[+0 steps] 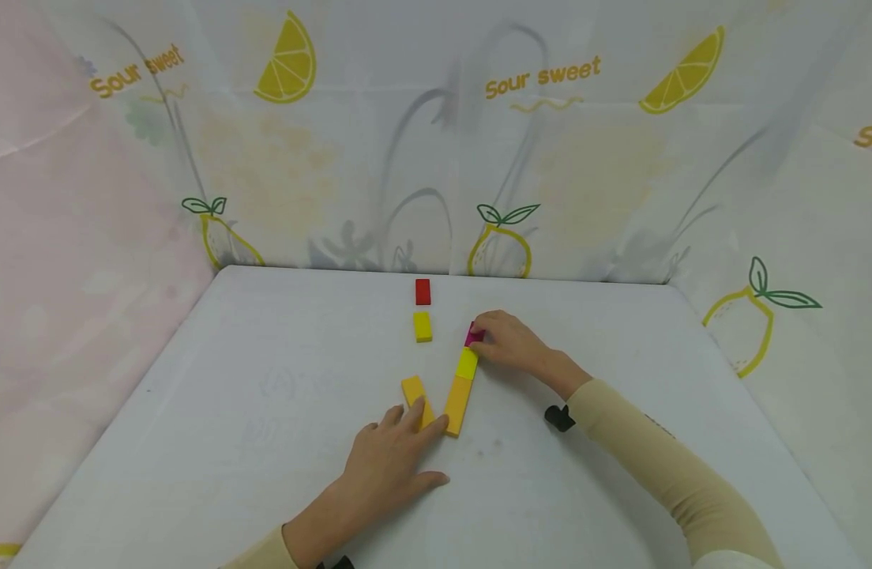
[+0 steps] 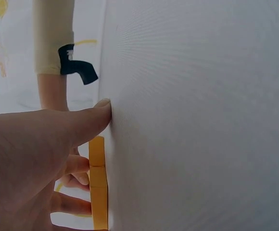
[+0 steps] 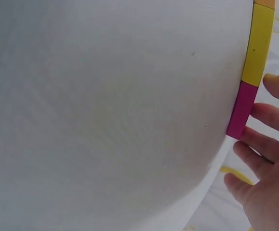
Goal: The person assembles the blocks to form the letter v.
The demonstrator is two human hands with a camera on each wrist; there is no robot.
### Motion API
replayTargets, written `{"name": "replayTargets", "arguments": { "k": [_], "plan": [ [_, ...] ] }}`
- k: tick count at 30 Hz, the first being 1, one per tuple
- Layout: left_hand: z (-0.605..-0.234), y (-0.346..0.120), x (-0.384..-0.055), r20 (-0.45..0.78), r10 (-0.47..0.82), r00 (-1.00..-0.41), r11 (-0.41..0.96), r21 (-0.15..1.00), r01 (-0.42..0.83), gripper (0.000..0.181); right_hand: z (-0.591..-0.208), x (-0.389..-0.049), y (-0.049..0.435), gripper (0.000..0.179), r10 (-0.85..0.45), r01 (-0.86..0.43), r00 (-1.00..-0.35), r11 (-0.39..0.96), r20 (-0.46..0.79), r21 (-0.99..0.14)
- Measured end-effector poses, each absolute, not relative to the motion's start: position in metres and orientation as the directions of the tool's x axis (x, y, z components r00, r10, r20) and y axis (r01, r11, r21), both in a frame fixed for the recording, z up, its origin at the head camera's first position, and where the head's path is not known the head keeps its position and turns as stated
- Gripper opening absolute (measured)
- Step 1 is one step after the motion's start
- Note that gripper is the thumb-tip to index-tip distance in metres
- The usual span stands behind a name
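Note:
Small coloured blocks lie on a white table. The right-hand row in the head view runs from an orange part [image 1: 457, 407] through a yellow block [image 1: 467, 363] to a magenta block [image 1: 471, 338]. My right hand [image 1: 510, 341] rests its fingertips on the magenta block, thumb close to the yellow one. In the right wrist view the magenta block [image 3: 243, 109] meets the yellow block [image 3: 258, 45] end to end. My left hand [image 1: 389, 458] spreads its fingers and touches the slanted orange piece [image 1: 411, 387]; its thumb is stretched out toward the right.
Beyond the row, a loose yellow block [image 1: 422, 326] and a red block [image 1: 422, 292] lie apart near the table's back edge. Behind the white table [image 1: 230, 442] hangs a lemon-printed cloth [image 1: 379, 158]. A black wrist mount [image 1: 560, 418] sticks out below the right sleeve.

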State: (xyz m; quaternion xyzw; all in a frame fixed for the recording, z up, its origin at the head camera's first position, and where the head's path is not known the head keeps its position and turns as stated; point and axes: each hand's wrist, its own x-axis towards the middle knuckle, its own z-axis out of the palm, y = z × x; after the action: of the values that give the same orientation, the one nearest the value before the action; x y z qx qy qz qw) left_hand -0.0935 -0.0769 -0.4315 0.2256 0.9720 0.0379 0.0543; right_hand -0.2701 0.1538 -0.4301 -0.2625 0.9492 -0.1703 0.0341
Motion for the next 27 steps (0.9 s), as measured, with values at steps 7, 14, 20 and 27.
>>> {"name": "replayTargets", "arguments": {
  "k": [7,14,20,27],
  "plan": [
    [-0.4317,-0.0763,-0.0935,-0.096,0.439,-0.893,0.897,0.094,0.431,0.075,-0.4304,-0.2705,0.1528,0.028,-0.504,-0.481,-0.863,0.802,0.031,-0.356],
    [-0.4321,-0.0765,-0.0937,-0.095,0.437,-0.894,0.898,0.093,0.429,0.076,-0.4323,-0.2703,0.1529,0.026,-0.505,-0.489,-0.861,0.786,0.064,-0.379],
    [-0.4336,-0.0777,-0.0937,-0.085,0.442,-0.893,0.896,0.084,0.435,0.076,-0.4352,-0.2708,0.1527,0.027,-0.497,-0.482,-0.865,0.778,0.074,-0.404],
    [-0.4324,-0.0769,-0.0938,-0.089,0.445,-0.891,0.895,0.087,0.438,0.076,-0.4372,-0.2702,0.1531,0.028,-0.478,-0.461,-0.875,0.780,0.071,-0.424]
  ]
}}
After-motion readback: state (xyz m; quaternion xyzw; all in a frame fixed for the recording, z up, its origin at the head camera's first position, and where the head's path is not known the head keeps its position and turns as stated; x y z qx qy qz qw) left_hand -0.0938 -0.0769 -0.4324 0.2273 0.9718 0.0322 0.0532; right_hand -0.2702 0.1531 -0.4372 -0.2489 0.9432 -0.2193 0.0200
